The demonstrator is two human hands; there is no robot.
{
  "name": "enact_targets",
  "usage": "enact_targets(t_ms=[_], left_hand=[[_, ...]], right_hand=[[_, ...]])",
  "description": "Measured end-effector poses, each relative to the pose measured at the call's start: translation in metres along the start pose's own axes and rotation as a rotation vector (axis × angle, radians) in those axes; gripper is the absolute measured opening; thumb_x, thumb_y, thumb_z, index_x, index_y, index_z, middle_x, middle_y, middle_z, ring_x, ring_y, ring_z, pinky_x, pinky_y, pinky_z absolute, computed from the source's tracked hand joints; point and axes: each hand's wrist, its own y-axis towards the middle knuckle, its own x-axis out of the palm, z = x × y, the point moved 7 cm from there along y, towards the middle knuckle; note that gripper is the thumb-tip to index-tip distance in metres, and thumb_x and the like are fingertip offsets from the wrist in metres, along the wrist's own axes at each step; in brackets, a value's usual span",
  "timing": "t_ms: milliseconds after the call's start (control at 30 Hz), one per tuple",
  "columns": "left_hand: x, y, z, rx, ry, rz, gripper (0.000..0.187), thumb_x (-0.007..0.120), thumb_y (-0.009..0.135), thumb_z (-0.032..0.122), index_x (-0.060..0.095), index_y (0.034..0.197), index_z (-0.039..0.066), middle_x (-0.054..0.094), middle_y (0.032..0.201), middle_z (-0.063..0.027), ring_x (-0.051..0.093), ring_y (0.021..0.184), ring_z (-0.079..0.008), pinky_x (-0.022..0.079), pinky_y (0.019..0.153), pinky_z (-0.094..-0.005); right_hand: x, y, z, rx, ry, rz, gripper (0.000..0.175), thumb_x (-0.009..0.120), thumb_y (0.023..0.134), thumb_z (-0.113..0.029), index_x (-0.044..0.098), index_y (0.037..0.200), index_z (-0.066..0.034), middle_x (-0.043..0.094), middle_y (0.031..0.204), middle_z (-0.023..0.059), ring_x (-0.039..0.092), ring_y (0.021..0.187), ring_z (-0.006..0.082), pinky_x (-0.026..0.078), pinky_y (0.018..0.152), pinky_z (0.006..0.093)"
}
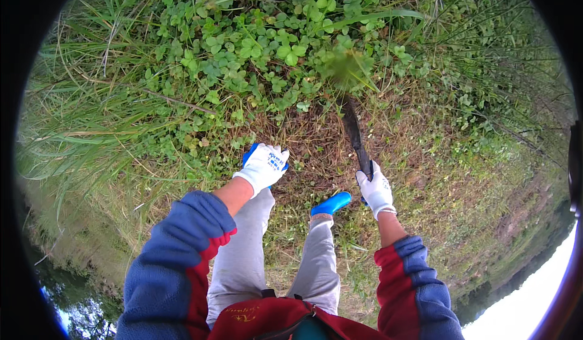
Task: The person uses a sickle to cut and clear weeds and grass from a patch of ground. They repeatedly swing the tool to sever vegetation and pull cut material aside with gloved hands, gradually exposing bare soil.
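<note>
My right hand [376,189], in a white knit glove with blue coating, grips the near end of a long dark bladed tool [353,128], possibly a machete. The tool points forward and widens away from the hand. Its far end is lost among leaves and a blurred green patch. My left hand [265,164], gloved alike, is in front of my left knee with its fingers curled. Its palm is hidden, so I cannot tell whether it holds anything. Low three-leaved plants [255,48] grow ahead of both hands. Brown ground with dry stems [309,151] lies between the hands.
A blue boot [331,203] on my right foot stands near the right hand. Long grass [91,126] leans in from the left, with a thin dry twig [180,102] across it. Short, sparse growth [437,203] covers the slope at right.
</note>
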Motion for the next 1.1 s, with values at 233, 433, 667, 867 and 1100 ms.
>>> enact_targets(t_ms=[233, 433, 667, 867, 1100], left_hand=[[-0.035, 0.056, 0.037, 0.080, 0.220, 0.280, 0.048, 0.048, 0.099, 0.041, 0.053, 0.134, 0.010, 0.061, 0.131, -0.0164, 0.061, 0.113, -0.0302, 0.045, 0.094, -0.0423], [-0.070, 0.077, 0.092, 0.137, 0.328, 0.158, 0.054, 0.046, 0.100, 0.044, 0.046, 0.143, 0.011, 0.055, 0.138, -0.0178, 0.057, 0.120, -0.0317, 0.040, 0.103, -0.0436], [-0.120, 0.115, 0.114, 0.269, 0.620, 0.433, 0.046, 0.047, 0.100, 0.036, 0.051, 0.137, 0.010, 0.058, 0.132, -0.0158, 0.058, 0.115, -0.0286, 0.043, 0.095, -0.0394], [-0.161, 0.167, 0.148, 0.480, 0.847, 0.693, 0.043, 0.045, 0.097, 0.017, 0.049, 0.139, 0.007, 0.055, 0.133, -0.0163, 0.053, 0.122, -0.0296, 0.040, 0.103, -0.0386], [-0.240, 0.270, 0.162, 0.111, 1.320, 0.705, 0.054, 0.047, 0.097, 0.016, 0.038, 0.151, 0.013, 0.036, 0.157, -0.0089, 0.033, 0.146, -0.0230, 0.017, 0.124, -0.0387]], right_hand=[[0.071, 0.018, 0.033, 0.072, 1.048, -0.374, 0.052, 0.071, 0.089, -0.020, 0.051, 0.135, -0.0073, 0.060, 0.080, 0.0022, 0.058, 0.060, 0.0113, 0.049, 0.052, 0.0282], [0.030, -0.006, 0.051, 0.141, 1.255, -0.269, 0.030, 0.073, 0.089, -0.023, 0.063, 0.112, -0.0061, 0.059, 0.073, 0.0003, 0.054, 0.053, 0.0103, 0.044, 0.045, 0.0259], [-0.070, 0.067, 0.120, 0.067, 1.500, 0.370, 0.045, 0.060, 0.096, -0.050, 0.058, 0.117, -0.0105, 0.051, 0.065, 0.0009, 0.050, 0.047, 0.0114, 0.046, 0.040, 0.0274], [-0.002, 0.119, 0.097, -0.022, 1.808, 0.384, 0.047, 0.054, 0.099, -0.049, 0.055, 0.121, -0.0075, 0.050, 0.063, 0.0016, 0.050, 0.045, 0.0142, 0.047, 0.040, 0.0313], [0.115, 0.141, 0.029, -0.070, 1.774, 0.037, 0.047, 0.058, 0.098, -0.046, 0.058, 0.122, -0.0055, 0.054, 0.060, 0.0052, 0.051, 0.041, 0.0164, 0.045, 0.037, 0.0306]])
